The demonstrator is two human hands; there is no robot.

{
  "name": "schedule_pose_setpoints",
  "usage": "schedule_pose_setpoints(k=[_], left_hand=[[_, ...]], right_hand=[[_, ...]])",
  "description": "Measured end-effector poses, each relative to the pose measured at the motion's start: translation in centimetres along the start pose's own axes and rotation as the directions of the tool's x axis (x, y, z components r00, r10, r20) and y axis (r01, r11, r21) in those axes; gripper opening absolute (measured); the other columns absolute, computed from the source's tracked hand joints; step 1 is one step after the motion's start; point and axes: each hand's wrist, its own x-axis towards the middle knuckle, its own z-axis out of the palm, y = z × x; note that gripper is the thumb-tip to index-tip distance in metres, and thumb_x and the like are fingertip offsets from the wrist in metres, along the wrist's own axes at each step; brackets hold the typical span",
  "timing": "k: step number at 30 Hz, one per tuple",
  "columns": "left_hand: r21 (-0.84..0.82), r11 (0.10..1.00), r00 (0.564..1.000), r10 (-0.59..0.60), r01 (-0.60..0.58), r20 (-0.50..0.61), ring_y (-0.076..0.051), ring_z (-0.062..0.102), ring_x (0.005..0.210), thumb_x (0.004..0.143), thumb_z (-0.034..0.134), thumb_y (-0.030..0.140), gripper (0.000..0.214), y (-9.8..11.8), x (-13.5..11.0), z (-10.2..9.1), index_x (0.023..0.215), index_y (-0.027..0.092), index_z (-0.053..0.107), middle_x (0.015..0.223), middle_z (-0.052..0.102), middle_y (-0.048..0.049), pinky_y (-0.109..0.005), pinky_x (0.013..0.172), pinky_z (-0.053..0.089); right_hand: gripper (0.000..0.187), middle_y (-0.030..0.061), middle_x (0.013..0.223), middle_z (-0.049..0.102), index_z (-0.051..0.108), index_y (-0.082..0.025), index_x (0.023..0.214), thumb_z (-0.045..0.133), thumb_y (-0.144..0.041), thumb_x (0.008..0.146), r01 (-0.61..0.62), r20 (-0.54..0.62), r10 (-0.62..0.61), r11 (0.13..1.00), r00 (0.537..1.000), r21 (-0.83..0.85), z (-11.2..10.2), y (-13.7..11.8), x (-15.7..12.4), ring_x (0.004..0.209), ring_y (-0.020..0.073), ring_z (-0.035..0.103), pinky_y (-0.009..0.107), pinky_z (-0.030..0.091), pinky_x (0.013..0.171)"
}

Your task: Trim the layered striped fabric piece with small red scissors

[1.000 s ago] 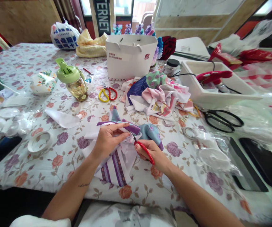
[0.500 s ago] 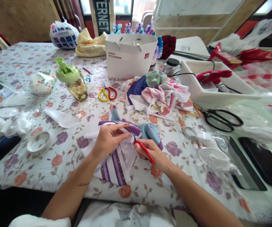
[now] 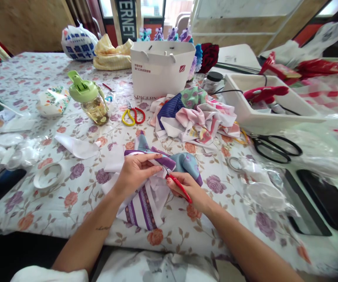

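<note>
The left hand [image 3: 135,175] is closed on a striped cloth piece [image 3: 145,205]; its fingers pinch the purple-and-white edge from above. This cloth is purple, white and teal, and it lies in the middle of the desk [image 3: 40,207], nearer to the front edge, where the person sits. It is raised a little in the hands, and its lower part still touches the flowered desk cover.

The right hand [image 3: 185,192] is also closed. It grips a slim red-handled tool [image 3: 180,188] that slants up toward the left fingers, and its thin metal tip is at the cloth, just beside them. I cannot tell if this tool is a seam ripper or very small scissors. The two hands are close together but do not touch.

Behind the hands there is a crumpled pile of printed fabric [image 3: 195,115], and in front of a white paper bag [image 3: 161,66] lie yellow-and-red-handled scissors [image 3: 133,116]. To the left stands a bottle with a green lid [image 3: 89,98], and a white cloth scrap [image 3: 76,147] lies near the left hand. On the right side are black-handled scissors [image 3: 274,149], just beside a white tray [image 3: 263,113] which holds a red object. Clear plastic bags [image 3: 263,184] lie near the right edge of the desk.
</note>
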Motion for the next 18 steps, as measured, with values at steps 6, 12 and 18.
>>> schedule_pose_setpoints(k=[6,12,18], left_hand=[[0.014,1.000,1.000,0.014,-0.014,0.003,-0.016,0.066,0.065,0.067,0.083,0.027,0.037,0.09,0.03,-0.06,0.103,0.016,0.079,0.073,0.074,-0.0053,-0.024,0.059,0.053],[0.023,1.000,1.000,-0.009,0.008,0.010,-0.017,0.066,0.064,0.067,0.083,0.027,0.037,0.28,-0.04,-0.06,0.102,0.016,0.079,0.072,0.073,-0.0053,-0.024,0.058,0.052],[0.006,1.000,1.000,-0.022,0.022,0.009,-0.017,0.067,0.064,0.067,0.083,0.027,0.037,0.26,0.04,0.01,0.102,0.016,0.079,0.071,0.074,-0.0054,-0.025,0.059,0.053]], right_hand=[[0.054,-0.0084,0.055,0.026,0.034,-0.022,0.062,0.062,-0.064,0.082,-0.002,0.003,0.002,1.000,1.000,-0.012,0.06,-0.03,-0.01,0.050,0.0085,0.020,0.027,0.013,0.048],[0.054,-0.0083,0.055,0.026,0.034,-0.022,0.062,0.062,-0.063,0.082,-0.011,-0.005,0.011,1.000,1.000,-0.022,-0.05,0.03,0.08,0.050,0.0085,0.020,0.027,0.014,0.048],[0.054,-0.0084,0.055,0.026,0.034,-0.022,0.062,0.061,-0.064,0.082,-0.013,-0.004,0.013,1.000,1.000,-0.024,-0.06,-0.02,0.05,0.050,0.0086,0.019,0.027,0.014,0.047]])
